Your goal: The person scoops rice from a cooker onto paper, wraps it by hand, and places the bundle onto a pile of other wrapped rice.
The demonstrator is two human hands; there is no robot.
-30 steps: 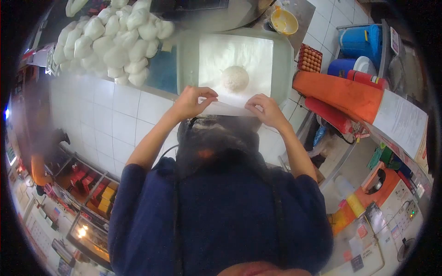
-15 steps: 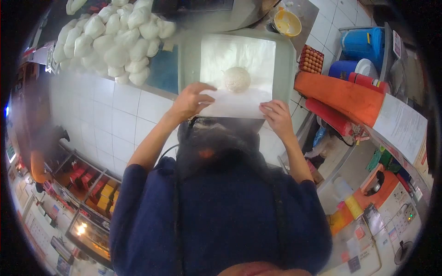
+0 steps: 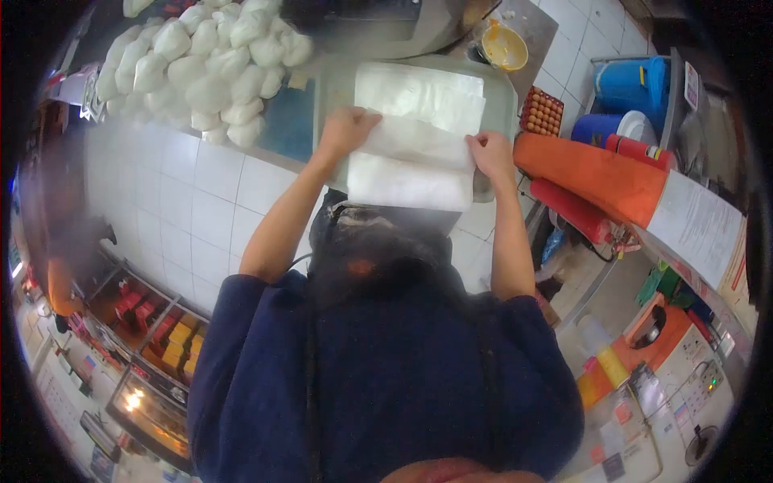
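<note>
A stack of white paper sheets (image 3: pixel 411 181) lies on a pale green tray (image 3: pixel 503 109). My left hand (image 3: pixel 348 131) is closed on the left edge of a lifted white sheet (image 3: pixel 427 143). At the sheet's right edge, my right hand (image 3: pixel 489 153) pinches it between thumb and fingers. The lifted sheet lies across the middle of the stack and hides what is beneath; the round dough piece is out of sight.
Many white filled bags (image 3: pixel 209 68) are heaped at the upper left. A yellow bowl (image 3: pixel 505 46) and an egg tray (image 3: pixel 543 111) stand at the upper right. An orange panel (image 3: pixel 588 173) juts in at the right.
Both hands have moved up and away from me, carrying the near edge of the sheet over the round dough piece, which was visible before.
</note>
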